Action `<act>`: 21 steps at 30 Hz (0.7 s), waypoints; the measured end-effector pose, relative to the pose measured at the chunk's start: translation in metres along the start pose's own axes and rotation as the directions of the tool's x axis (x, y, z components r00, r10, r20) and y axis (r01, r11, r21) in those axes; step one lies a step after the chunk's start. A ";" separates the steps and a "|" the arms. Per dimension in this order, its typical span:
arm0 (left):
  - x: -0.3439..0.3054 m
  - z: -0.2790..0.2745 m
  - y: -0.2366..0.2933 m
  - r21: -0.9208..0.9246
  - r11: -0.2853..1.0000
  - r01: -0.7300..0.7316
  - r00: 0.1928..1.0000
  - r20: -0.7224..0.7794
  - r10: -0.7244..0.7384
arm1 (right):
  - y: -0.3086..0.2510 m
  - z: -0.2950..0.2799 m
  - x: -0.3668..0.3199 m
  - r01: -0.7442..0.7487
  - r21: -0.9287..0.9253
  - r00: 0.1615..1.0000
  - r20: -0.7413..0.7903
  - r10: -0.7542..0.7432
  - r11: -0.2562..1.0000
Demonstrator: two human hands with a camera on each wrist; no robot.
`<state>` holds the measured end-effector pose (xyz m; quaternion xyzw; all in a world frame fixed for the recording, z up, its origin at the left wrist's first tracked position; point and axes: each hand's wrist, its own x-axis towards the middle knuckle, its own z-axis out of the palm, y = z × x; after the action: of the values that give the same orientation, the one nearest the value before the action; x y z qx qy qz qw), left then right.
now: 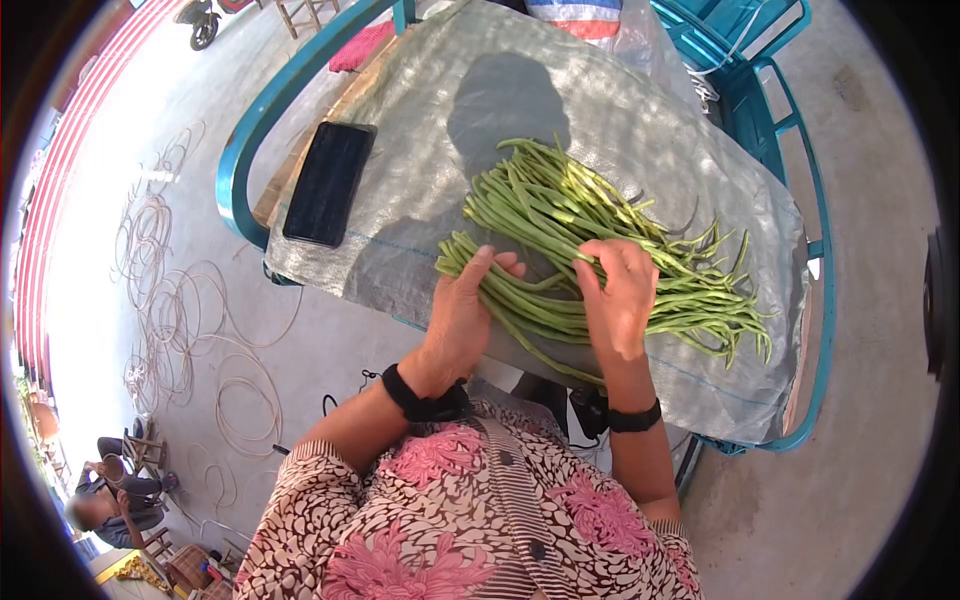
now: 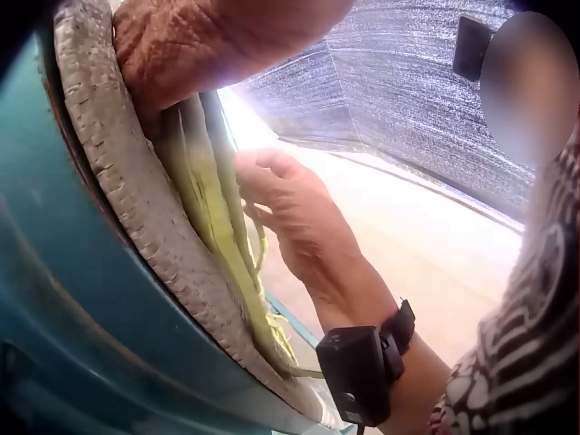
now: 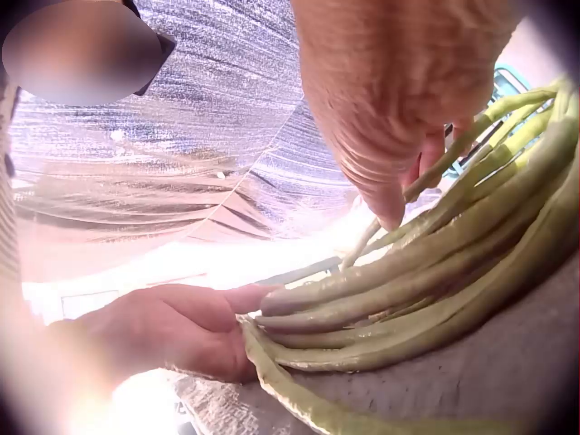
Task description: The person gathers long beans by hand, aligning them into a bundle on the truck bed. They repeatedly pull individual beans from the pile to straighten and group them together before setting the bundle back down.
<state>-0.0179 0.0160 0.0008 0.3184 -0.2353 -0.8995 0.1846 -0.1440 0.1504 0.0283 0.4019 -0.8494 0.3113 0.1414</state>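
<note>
A large heap of long green beans (image 1: 540, 205) lies across the table, their thin tips fanned out to the right. Around the stem ends of the nearer bundle, my left hand (image 1: 462, 310) holds several beans; the right wrist view shows that hand (image 3: 195, 331) at the bean ends. My right hand (image 1: 620, 295) is over the middle of the heap and pinches a long bean (image 3: 444, 163) between thumb and fingers. In the left wrist view, the beans (image 2: 213, 195) run from under the left hand (image 2: 208, 45) toward the right hand (image 2: 304, 222).
A grey woven sheet (image 1: 420, 140) covers the table, which has a teal metal frame (image 1: 235, 170). A black phone (image 1: 330, 183) lies at the left edge. Loops of thin hose or cable (image 1: 160, 270) lie on the floor, and a seated person (image 1: 120, 495) is at lower left.
</note>
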 end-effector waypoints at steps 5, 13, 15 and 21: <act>0.001 -0.003 -0.002 -0.032 0.999 -0.043 0.997 0.069 0.045 | -0.010 -0.008 -0.008 0.045 0.001 0.998 0.036 -0.045 0.999; 0.002 -0.012 -0.002 -0.023 1.000 -0.008 0.986 0.168 0.012 | -0.020 -0.002 -0.017 0.022 0.085 0.996 0.089 -0.029 0.996; 0.001 -0.007 -0.002 -0.052 0.998 -0.025 0.993 0.111 0.031 | -0.022 0.003 -0.019 0.058 0.083 0.992 0.104 -0.067 0.995; 0.002 -0.013 -0.003 -0.010 1.000 -0.020 0.988 0.153 0.021 | -0.019 -0.010 -0.019 -0.034 0.089 0.997 0.066 0.028 0.995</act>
<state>-0.0113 0.0133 -0.0113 0.2450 -0.2482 -0.9204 0.1765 -0.1175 0.1589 0.0348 0.4045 -0.8448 0.3384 0.0907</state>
